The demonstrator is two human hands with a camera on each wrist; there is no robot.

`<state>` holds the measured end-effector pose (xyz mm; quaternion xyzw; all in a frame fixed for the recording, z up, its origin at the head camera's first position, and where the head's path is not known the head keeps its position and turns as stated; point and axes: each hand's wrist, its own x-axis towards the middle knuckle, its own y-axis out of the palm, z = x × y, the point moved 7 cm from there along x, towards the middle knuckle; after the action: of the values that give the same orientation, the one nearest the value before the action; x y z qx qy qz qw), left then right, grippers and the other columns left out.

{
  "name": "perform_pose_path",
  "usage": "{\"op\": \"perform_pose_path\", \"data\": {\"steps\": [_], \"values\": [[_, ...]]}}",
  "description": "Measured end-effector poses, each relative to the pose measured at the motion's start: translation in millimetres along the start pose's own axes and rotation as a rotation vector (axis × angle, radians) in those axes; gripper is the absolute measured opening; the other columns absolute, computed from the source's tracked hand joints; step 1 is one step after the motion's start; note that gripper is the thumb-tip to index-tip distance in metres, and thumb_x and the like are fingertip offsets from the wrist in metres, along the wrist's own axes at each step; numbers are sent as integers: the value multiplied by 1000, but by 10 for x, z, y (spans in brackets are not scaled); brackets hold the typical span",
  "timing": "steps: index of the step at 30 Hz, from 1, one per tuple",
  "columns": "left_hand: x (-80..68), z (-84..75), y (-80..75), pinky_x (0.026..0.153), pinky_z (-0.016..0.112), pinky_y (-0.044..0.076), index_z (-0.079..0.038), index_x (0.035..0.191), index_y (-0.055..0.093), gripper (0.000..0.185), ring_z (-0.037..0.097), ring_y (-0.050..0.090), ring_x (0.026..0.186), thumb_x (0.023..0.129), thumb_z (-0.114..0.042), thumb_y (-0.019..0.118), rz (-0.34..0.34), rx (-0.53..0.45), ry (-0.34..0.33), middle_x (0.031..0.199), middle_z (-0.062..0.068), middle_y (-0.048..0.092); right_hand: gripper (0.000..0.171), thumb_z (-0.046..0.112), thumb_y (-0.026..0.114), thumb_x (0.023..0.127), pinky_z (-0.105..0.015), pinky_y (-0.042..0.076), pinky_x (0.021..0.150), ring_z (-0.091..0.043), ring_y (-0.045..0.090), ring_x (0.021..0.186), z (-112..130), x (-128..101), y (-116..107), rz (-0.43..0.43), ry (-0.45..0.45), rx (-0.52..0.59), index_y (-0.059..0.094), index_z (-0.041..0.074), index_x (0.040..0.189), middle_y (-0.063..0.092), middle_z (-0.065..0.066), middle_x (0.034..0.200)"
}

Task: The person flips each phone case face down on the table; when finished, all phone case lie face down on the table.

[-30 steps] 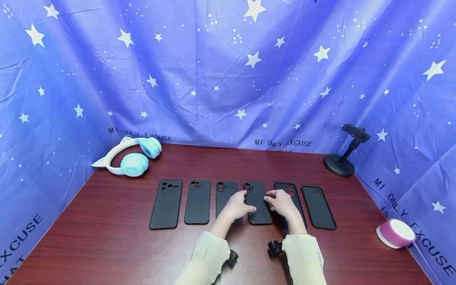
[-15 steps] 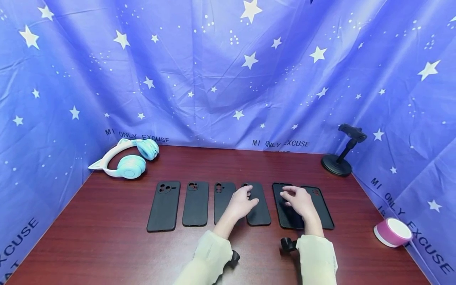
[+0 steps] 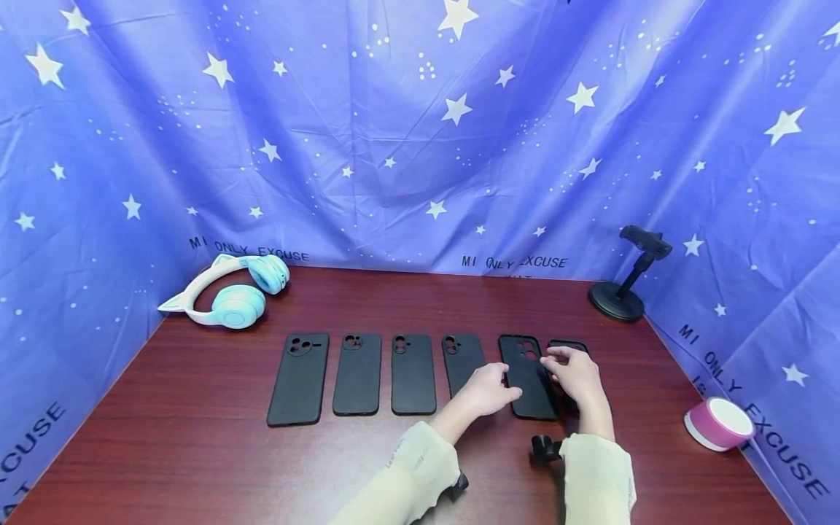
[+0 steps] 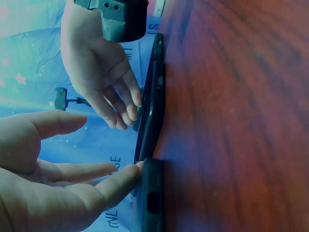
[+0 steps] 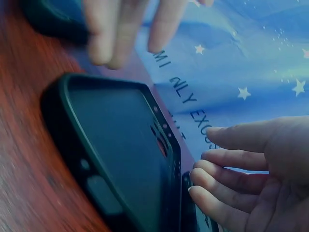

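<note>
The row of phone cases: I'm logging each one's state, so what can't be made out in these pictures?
- Sixth case: head view, mostly hidden under the right hand; only its far end shows.
- Fourth case: head view, near end covered by the left hand.
- Fifth case: right wrist view, near end cut off by the bottom edge.
- Left hand's fingertips: right wrist view, blurred.

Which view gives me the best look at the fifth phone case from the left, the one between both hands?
The head view: the fifth case lies flat in the row, its whole outline visible, left hand and right hand at its sides. The right wrist view shows its open inside close up; the left wrist view shows it only edge-on.
</note>
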<state>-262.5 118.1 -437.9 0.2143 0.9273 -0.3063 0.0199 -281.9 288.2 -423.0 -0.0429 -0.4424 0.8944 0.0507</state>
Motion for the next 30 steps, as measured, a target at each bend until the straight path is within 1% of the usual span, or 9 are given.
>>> {"op": "perform_pose_path", "data": {"steps": [2,5,9,13,17,20,25,30], "values": [[-22,-3,3,102,36,48,-3,136,53,51,21,55,126,91,-25,64,1,14,-30,134,10,60,39,19,60,94,-37,56,76,-18,71,72,-23,-2,-11,1,11,8,61,-7,122,70,-23,108],[-30,13,2,104,36,47,-4,136,54,53,21,53,129,90,-28,65,-12,34,-47,135,9,59,38,20,60,94,-37,57,77,-18,72,73,-54,-2,-8,19,30,17,62,-7,121,69,-25,110],[-51,3,10,105,37,46,-5,136,54,54,22,52,130,90,-30,65,-11,42,-43,136,8,59,40,21,61,93,-36,58,76,-19,73,75,-87,-2,32,60,57,29,61,-7,122,67,-29,113],[-59,-1,47,104,38,47,-4,137,53,54,22,53,129,91,-29,64,-2,8,-43,136,9,59,40,20,62,92,-34,59,73,-19,73,74,-90,9,62,64,57,22,62,-7,121,68,-28,110],[-43,12,79,100,38,49,-3,137,52,53,22,57,123,91,-28,64,-13,-32,-39,130,11,63,38,18,62,92,-33,59,71,-20,73,74,-81,18,80,65,54,24,62,-8,120,68,-28,108],[-45,22,81,96,37,52,-3,137,52,53,22,61,117,91,-25,64,-35,-76,-35,126,13,65,38,17,62,92,-34,59,71,-21,73,75,-81,16,97,74,57,33,62,-8,120,68,-28,108],[-46,45,81,94,37,52,-1,137,51,52,25,63,114,89,-19,64,-82,-222,-28,125,15,62,38,17,60,92,-34,59,71,-21,73,76,-96,16,105,77,63,44,61,-8,121,68,-28,108],[-9,93,105,90,35,54,3,136,51,53,25,65,108,87,-12,63,-127,-322,-40,122,15,59,38,17,59,93,-34,59,72,-19,73,76,-105,24,116,91,71,61,61,-8,121,67,-29,110]]}}
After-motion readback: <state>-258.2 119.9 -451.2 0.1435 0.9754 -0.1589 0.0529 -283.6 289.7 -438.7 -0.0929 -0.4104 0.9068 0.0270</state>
